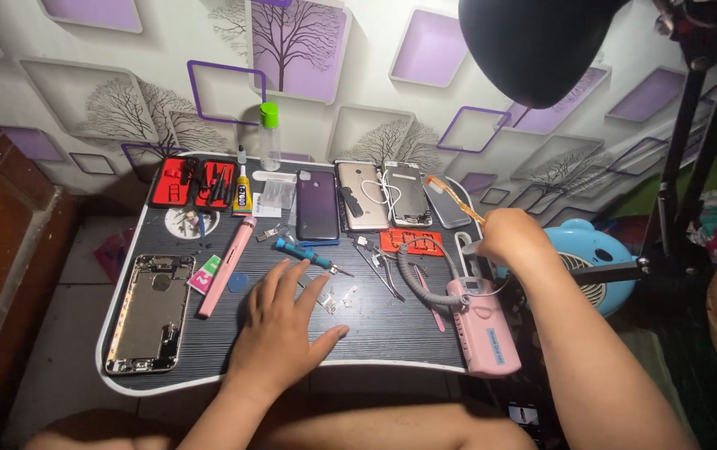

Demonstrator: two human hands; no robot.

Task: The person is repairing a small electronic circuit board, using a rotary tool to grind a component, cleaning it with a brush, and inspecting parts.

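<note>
Orange-handled brush [455, 198], right of centre in the frame, gripped in the closed right hand [510, 237], bristle end slanting toward the upper left over a grey phone [446, 204]. Just below that hand, a pink device [483, 323] with coiled cord. Left hand [282, 327] lower centre, flat on the black tray table [375, 329], fingers spread, holding nothing, close to small metal parts [333, 298] and a blue screwdriver [304, 252].

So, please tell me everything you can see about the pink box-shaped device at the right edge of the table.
The pink device is a rounded plastic-looking box lying flat, tilted, and overhanging the table's right front edge. Its top carries a small grey display and a blue label. A grey coiled cord curls away from its upper end. The right hand is just above it; contact cannot be told.
</note>
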